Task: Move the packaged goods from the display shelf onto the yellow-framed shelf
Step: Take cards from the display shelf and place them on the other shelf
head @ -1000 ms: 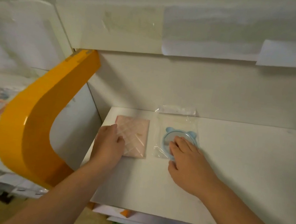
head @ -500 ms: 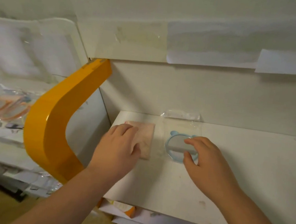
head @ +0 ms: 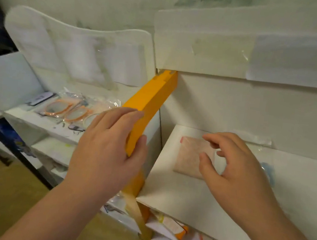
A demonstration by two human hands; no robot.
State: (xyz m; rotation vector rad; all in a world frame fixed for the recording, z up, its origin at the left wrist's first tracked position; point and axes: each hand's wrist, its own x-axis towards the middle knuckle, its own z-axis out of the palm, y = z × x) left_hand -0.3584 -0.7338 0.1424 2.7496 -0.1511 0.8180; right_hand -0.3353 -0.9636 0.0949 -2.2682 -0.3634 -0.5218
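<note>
Both hands have lifted off the goods. Left hand (head: 105, 151), fingers relaxed, now hangs before the yellow frame (head: 149, 101); right hand (head: 232, 172), loosely spread, hovers over the pink package (head: 188, 158) on the white shelf (head: 175, 196). Glasses packets (head: 66, 110) beyond the left hand seem next.

The curved yellow frame (head: 152, 99) looks like smooth, matt-painted board. Right of it, a matt white shelf board (head: 175, 196) carries a pink quilted packet (head: 190, 158); left of it, glossy clear plastic bags (head: 88, 106).
</note>
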